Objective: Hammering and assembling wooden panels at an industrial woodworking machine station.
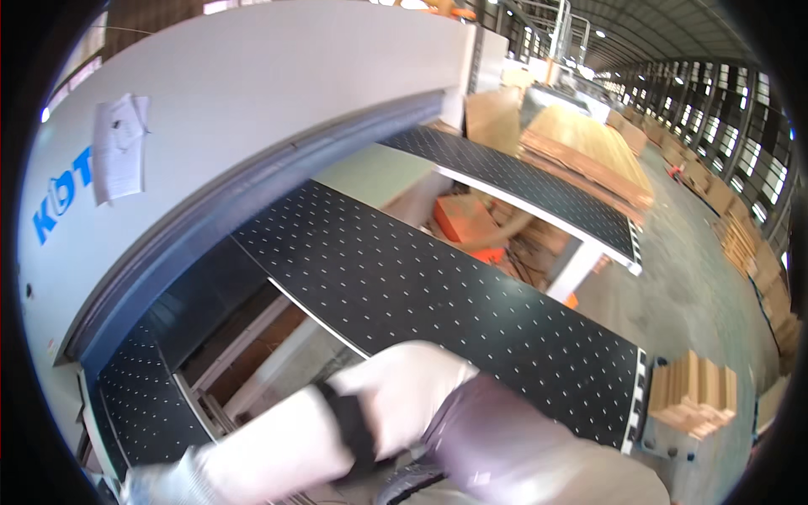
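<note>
A person is leaning over a big grey machine (252, 93) in a long factory hall. One arm in a white sleeve (278, 438) is crossing the near bottom of the view, with a black strap (352, 429) wrapped around it. At its end, a white gloved hand (412, 383) is hovering at the near edge of a black table with little white dots (438, 295). It is blurry, so I cannot tell which hand it is, or if the fingers are spread or curled. It is not holding anything that shows. The other hand is not showing. A grey-purple sleeve (505, 438) is sitting just right of the glove.

Three black dotted tables are showing: the middle one by the hand, one far and to the right (522, 181), and a small one near on the left (147, 404). One white paper sheet (118, 147) is hanging on the machine's left side. One small stack of wood blocks (694, 394) is sitting on the floor near the right. One big pile of brown boards (589, 147) is lying far away. More stacks (745, 240) are lining the right wall.
</note>
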### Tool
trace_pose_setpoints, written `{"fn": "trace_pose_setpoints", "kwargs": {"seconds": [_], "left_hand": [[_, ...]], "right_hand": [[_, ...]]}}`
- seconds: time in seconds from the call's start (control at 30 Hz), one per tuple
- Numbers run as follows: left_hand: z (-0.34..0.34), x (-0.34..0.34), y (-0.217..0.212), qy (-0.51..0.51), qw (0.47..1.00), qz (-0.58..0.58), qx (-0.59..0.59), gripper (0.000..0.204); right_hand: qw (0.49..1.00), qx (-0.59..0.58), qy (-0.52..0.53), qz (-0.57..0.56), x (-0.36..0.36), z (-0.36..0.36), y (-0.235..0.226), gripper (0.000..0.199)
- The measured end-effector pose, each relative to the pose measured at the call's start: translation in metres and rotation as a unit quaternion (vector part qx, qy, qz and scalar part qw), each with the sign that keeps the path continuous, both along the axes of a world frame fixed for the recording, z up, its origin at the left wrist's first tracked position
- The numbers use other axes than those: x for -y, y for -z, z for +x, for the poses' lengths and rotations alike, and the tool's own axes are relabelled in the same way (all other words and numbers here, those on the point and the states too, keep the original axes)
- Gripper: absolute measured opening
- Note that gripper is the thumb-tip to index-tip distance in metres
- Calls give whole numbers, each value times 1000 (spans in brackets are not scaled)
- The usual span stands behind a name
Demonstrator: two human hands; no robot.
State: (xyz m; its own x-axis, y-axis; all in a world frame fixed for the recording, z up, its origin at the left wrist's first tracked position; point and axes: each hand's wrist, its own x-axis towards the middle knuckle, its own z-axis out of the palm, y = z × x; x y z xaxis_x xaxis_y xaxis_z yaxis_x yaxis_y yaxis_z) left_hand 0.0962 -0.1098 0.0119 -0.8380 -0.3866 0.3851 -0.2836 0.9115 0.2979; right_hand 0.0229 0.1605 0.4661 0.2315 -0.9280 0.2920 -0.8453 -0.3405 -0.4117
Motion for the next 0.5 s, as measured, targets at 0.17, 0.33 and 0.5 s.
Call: {"fn": "trace_pose_setpoints", "kwargs": {"seconds": [0.17, 0.33, 0.5], "left_hand": [[-8, -13, -2, -46, 999, -17, -19, 40], [1, 13, 43, -112, 993, 45, -5, 51], [3, -24, 45, -167, 986, -4, 2, 54]], "right_hand": [[889, -36, 444, -107, -221, -102, 210, 63], [600, 36, 769, 217, -418, -42, 376, 88], [547, 6, 822, 156, -461, 34, 430, 82]]}}
